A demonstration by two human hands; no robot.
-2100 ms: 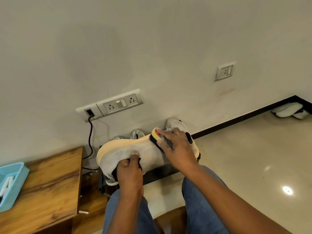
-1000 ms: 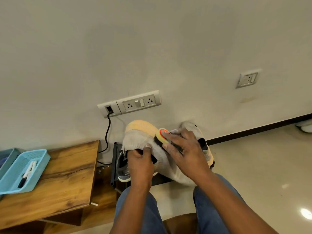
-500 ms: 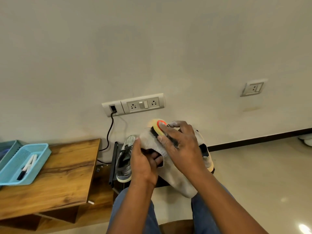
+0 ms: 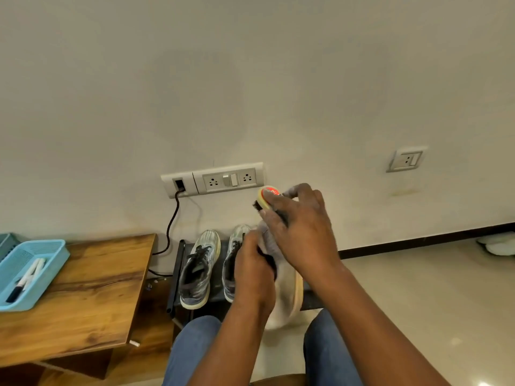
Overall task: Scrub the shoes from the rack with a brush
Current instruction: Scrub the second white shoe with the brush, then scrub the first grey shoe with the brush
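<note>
Item: pale grey fabric shoe [image 4: 281, 291] with a cream rubber sole, soft-looking upper, held above our knees with the toe end raised toward the wall.
Item: brush [image 4: 264, 200], oval cream back with a red round label, short black bristles, pressed against the shoe's upper end.
Item: our right hand [image 4: 299, 232], fingers curled over the brush back, gripping it.
Item: our left hand [image 4: 255, 270], fingers wrapped round the shoe's dark opening, holding it steady.
Item: pair of grey mesh sneakers [image 4: 199, 268] with black laces and pale soles, side by side on a black rack [image 4: 175, 277] against the wall.
Item: wooden table [image 4: 92, 296], grained and glossy, bearing a light blue perforated plastic tray [image 4: 53, 256] with markers.
</note>
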